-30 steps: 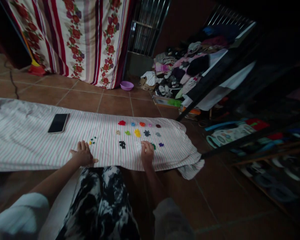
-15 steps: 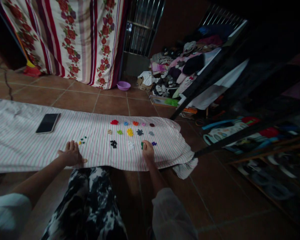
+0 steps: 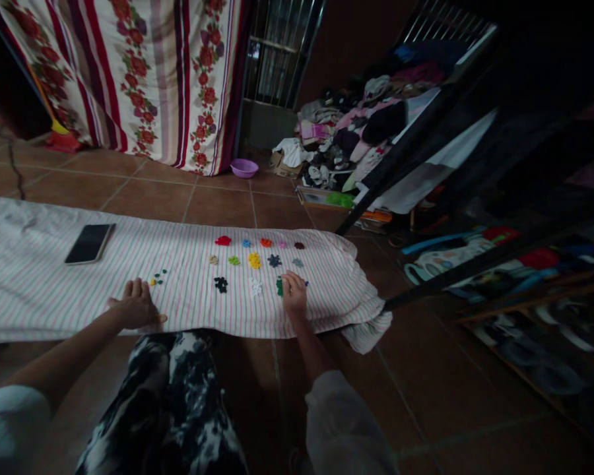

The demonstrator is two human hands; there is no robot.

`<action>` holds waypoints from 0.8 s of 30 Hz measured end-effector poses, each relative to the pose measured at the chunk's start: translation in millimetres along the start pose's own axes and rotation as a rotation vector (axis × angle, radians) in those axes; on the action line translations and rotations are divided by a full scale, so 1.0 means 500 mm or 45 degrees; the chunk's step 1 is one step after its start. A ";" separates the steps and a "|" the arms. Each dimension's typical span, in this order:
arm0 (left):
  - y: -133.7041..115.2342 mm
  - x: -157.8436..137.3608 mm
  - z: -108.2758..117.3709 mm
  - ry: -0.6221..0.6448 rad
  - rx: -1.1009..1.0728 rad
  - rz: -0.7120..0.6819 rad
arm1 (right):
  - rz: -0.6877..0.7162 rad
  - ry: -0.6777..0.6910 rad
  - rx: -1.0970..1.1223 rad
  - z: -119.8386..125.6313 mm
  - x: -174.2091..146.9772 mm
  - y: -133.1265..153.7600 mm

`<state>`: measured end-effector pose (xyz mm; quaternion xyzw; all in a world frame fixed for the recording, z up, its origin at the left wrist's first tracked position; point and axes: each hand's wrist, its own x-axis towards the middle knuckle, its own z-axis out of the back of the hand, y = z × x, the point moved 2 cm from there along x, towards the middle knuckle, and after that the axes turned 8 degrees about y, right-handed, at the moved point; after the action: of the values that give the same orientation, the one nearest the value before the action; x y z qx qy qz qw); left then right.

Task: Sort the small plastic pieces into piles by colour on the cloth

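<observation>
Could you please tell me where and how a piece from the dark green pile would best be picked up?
Probably by pinching one loose piece from above, at the edge facing the white pile: the dark green pile is low, its pieces small, and the right hand hides its other side.

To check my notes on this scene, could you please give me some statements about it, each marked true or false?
1. The right hand is by the green pile. True.
2. The left hand holds the phone. False: the phone lies apart from it on the striped cloth.
3. The purple bowl stands on the floor. True.
4. The black pile lies right of the white pile in the picture. False: it lies left of it.
</observation>
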<state>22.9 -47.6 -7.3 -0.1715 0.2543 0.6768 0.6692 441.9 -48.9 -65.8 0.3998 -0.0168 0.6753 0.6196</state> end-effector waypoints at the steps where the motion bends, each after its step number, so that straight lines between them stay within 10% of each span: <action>1: -0.001 -0.001 0.001 0.021 0.019 0.013 | -0.040 -0.065 -0.021 0.012 0.002 -0.012; 9: -0.004 -0.005 0.003 0.074 0.084 0.045 | -0.177 0.036 -0.192 0.051 -0.005 -0.111; 24: 0.010 0.010 -0.003 0.055 -0.046 0.013 | -0.173 0.020 -0.275 0.038 0.005 -0.122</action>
<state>17.8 -44.3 -10.9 -0.1968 0.2574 0.6809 0.6568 503.9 -42.2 -80.5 0.3258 -0.0575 0.6291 0.7034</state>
